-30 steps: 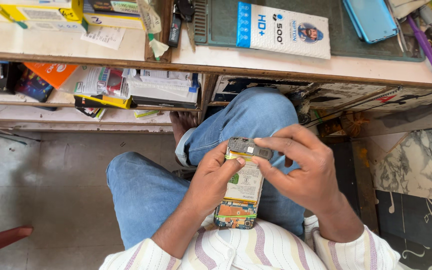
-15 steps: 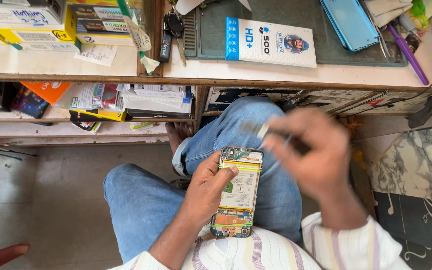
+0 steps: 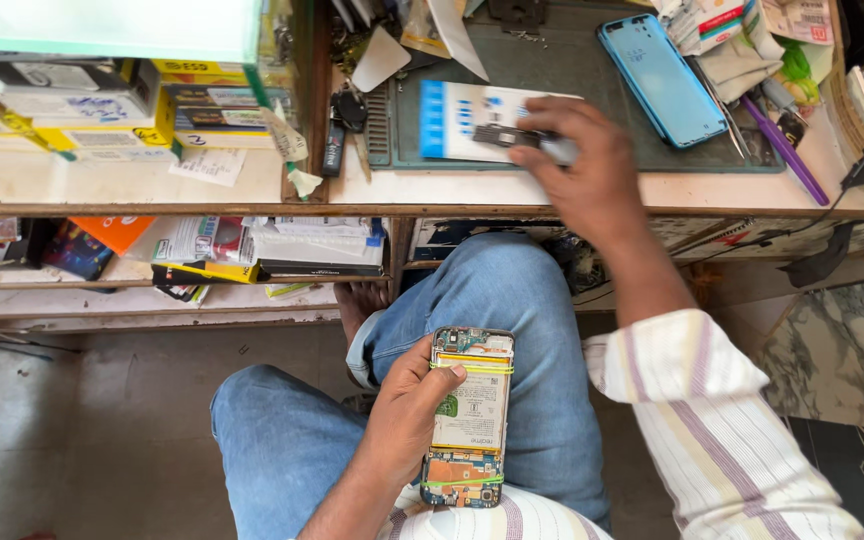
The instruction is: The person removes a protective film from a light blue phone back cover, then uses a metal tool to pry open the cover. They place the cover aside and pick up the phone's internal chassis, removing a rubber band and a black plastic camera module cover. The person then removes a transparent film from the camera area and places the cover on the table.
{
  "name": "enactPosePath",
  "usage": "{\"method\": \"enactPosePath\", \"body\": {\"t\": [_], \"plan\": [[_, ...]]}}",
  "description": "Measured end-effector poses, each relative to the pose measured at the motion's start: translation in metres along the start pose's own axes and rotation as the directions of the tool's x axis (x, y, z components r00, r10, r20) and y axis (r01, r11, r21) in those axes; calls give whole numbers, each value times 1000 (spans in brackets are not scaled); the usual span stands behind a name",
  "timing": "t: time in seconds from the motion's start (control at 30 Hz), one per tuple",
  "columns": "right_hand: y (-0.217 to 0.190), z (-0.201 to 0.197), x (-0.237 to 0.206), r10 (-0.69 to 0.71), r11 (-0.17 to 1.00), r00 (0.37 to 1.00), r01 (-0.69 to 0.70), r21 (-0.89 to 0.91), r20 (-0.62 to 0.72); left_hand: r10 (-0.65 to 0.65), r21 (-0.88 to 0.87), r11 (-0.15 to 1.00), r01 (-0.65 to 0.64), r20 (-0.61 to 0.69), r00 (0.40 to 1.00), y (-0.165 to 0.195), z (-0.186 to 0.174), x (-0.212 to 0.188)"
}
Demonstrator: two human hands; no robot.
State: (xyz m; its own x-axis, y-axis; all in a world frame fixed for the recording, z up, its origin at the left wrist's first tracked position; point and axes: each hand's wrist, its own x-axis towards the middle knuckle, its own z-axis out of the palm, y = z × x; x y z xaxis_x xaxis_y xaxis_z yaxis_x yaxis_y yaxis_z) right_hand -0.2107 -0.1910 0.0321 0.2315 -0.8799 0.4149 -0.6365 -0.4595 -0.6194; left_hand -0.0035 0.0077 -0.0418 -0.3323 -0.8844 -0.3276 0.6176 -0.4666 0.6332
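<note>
The opened phone (image 3: 470, 418) lies in the left hand (image 3: 407, 415), fingers clasping its edge, while the right hand (image 3: 584, 170) pinches a small dark part (image 3: 500, 136) over the worktop (image 3: 472, 188).

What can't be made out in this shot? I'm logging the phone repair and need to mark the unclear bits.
- Small dark part under the right hand, head view: motion-blurred and covered by the fingers.
- Opened phone: left edge hidden by the left hand.
- Board components: too small.
- Purple tool: partly covered by clutter.
</note>
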Motion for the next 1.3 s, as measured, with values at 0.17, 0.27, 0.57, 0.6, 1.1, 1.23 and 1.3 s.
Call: {"method": "enactPosePath", "body": {"t": [0.17,0.27,0.57,0.6,1.1,1.23,1.3], "plan": [[9,10,15,-75,995,996,72,-63,-42,-21,50,999,20,4,1000,0,3,0],[26,0,21,-55,982,985,24,-186,-164,-13,12,1000,13,-7,1000,3,0,-2],[44,-31,11,-145,891,932,-23,-453,-333,-10,49,999,10,8,1000,4,7,0],[35,-36,3,-202,899,914,30,-437,-353,1,64,998,-2,10,1000,6,8,-2],[-65,-32,-112,127,829,671,-476,293,731,175,590,765,-260,198,964,16,16,-9],[-42,-40,-129,248,601,649,-685,411,720,-69,364,931,-2,183,981,26,13,-16],[-33,-44,-137,312,551,714,-673,493,626,-5,260,963,-72,286,958,32,8,-19]]}}
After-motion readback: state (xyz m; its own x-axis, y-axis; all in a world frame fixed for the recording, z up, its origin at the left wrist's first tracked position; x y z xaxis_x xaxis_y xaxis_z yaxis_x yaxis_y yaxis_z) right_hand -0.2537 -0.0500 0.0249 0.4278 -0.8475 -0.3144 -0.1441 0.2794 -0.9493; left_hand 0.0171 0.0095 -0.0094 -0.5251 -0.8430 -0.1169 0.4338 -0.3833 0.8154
